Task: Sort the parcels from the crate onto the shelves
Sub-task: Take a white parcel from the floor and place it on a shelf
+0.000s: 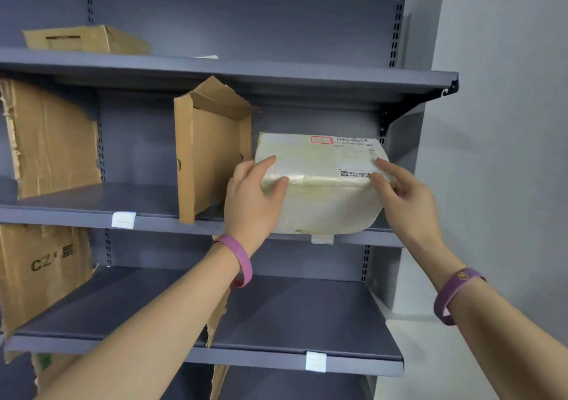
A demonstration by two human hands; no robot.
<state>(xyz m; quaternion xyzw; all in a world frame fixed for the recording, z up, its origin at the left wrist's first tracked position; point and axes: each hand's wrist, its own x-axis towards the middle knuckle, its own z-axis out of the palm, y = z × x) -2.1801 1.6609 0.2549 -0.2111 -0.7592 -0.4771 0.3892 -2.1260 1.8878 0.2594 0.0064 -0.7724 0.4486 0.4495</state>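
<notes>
A white foam parcel [325, 197] wrapped in clear tape, with a shipping label on top, sits at the right end of the grey middle shelf [159, 221], its front overhanging the shelf edge. My left hand [253, 198] grips its left front corner, thumb on top and fingers on the side. My right hand [405, 195] holds its right front corner, fingertips on the label. The crate is out of view.
A torn cardboard divider [212, 154] stands upright just left of the parcel. More cardboard pieces stand at the far left [52, 141] and lower left [43, 273], and a cardboard box [86, 41] sits on the top shelf. The lower shelf [295, 316] lies under my arms; a grey wall is at right.
</notes>
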